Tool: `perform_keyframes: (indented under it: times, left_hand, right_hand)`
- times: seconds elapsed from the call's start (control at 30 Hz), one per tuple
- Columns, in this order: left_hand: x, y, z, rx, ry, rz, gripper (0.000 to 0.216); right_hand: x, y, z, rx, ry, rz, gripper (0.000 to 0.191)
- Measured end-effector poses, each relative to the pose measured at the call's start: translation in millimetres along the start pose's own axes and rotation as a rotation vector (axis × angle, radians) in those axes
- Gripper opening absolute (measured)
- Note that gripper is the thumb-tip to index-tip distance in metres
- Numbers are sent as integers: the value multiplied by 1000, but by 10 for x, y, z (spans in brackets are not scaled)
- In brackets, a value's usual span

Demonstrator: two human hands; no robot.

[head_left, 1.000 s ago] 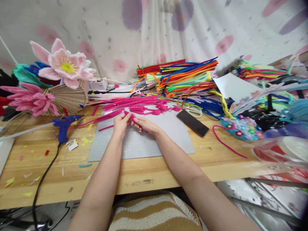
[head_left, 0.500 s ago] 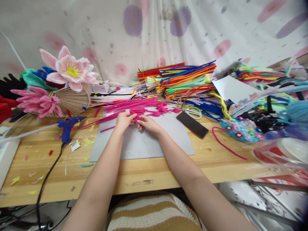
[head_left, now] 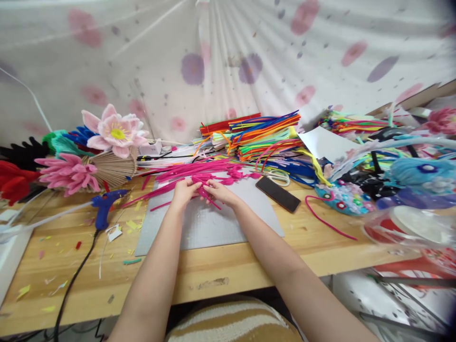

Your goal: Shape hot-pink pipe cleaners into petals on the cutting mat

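from where i stand, the work sits over the grey mat [head_left: 213, 232], toward its back half. the left hand [head_left: 183, 194] has thumb and fingers pinched narrow on a small pink piece [head_left: 203, 190], and the right hand [head_left: 223, 191] grips the same piece from the other side, its fingers drawn in close. one thin end pokes out below them over the mat; how the rest is bent i can't tell, as the fingers cover it.

as for what's done, a few small shaped pieces [head_left: 235, 175] lie along the mat's back edge, looking finished enough to be put aside, though i can't count them. the one in the hands looks part-way to me. plenty remains unworked: a heap of straight pink stems [head_left: 194, 167] lies across the mat's back edge, and one loose stem [head_left: 329, 224] curls well to the right of the mat.

the scissors [head_left: 281, 178] rest at the mat's back right, untouched, and the blue glue gun [head_left: 105, 207] lies left of the mat, untouched too.
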State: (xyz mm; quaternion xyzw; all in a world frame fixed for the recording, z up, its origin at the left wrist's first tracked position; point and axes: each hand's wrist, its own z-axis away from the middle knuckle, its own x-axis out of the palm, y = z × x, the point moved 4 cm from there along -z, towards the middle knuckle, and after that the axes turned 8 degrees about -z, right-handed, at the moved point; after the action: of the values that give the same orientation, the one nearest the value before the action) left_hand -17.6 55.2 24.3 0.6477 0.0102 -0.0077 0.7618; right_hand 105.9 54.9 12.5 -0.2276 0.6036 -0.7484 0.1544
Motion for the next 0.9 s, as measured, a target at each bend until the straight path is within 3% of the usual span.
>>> perform_keyframes:
  times: [0.1, 0.23, 0.4, 0.6, 0.8, 0.9]
  left_hand:
    - [-11, -12, 12, 43, 89, 51, 40]
    - [-12, -74, -21, 58, 98, 26, 37]
    - [-48, -107, -46, 110, 146, -151, 22]
    - [-61, -79, -23, 168, 152, -371, 19]
    - [-12, -121, 13, 102, 76, -218, 23]
    - [25, -108, 62, 49, 93, -85, 29]
  right_hand:
    - [21, 10, 0, -5, 11, 53, 14]
    - [36, 93, -40, -49, 44, 127, 17]
    - [-14, 125, -76, -188, 173, 223, 23]
    - [-58, 78, -41, -173, 213, 394, 17]
    - [-28, 41, 63, -67, 75, 49, 16]
    - [-44, 48, 53, -61, 63, 10, 19]
